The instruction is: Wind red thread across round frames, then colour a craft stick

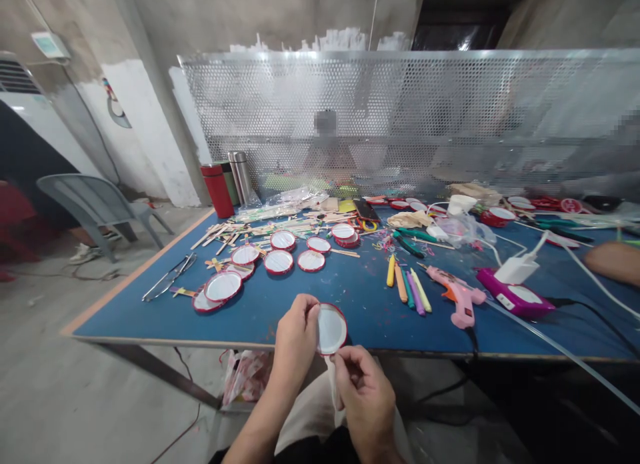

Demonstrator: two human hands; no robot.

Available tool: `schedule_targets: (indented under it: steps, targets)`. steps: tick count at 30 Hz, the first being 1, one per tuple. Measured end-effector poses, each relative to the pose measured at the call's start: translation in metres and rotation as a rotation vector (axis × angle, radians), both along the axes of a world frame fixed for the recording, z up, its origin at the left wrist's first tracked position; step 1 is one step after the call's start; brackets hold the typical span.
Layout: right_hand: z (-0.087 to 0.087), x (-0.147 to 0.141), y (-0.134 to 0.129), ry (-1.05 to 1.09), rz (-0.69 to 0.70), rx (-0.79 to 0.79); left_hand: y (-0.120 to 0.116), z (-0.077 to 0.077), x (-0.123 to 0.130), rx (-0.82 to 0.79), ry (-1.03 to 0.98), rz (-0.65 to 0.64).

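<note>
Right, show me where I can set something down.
Bare blue tabletop lies between the red-rimmed discs and the coloured sticks, and along the front edge left of the left hand. The far side, with craft sticks, is crowded.

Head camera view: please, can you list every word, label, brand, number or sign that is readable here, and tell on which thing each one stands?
No word, brand, number or sign can be read in this view.
White label on the magenta box: too small to read.
Panel of the white wall unit: too blurred to read.
</note>
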State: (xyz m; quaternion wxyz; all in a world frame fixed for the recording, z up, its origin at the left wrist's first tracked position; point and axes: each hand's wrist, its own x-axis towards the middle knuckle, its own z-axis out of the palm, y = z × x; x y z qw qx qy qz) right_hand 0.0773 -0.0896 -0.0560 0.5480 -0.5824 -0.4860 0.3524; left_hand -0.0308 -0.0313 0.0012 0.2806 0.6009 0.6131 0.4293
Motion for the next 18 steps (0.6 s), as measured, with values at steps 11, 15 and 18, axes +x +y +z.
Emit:
schedule_targets:
  steps: [11, 15, 18]
  targets:
    - [0.0095, -0.0017, -0.0031, -0.002, 0.041, 0.125, -0.0026, 0.0014, 0.0006, -0.004, 0.002, 0.011]
    - [0.0063, -0.0008, -0.0018, -0.004, 0.066, 0.077, -0.0034, 0.0015, 0.0008, 0.002, -0.007, 0.005]
    - [0.0027, -0.0010, -0.0028, -0.013, 0.064, 0.095, -0.0039, 0.0018, 0.0009, 0.000, 0.000, 0.001]
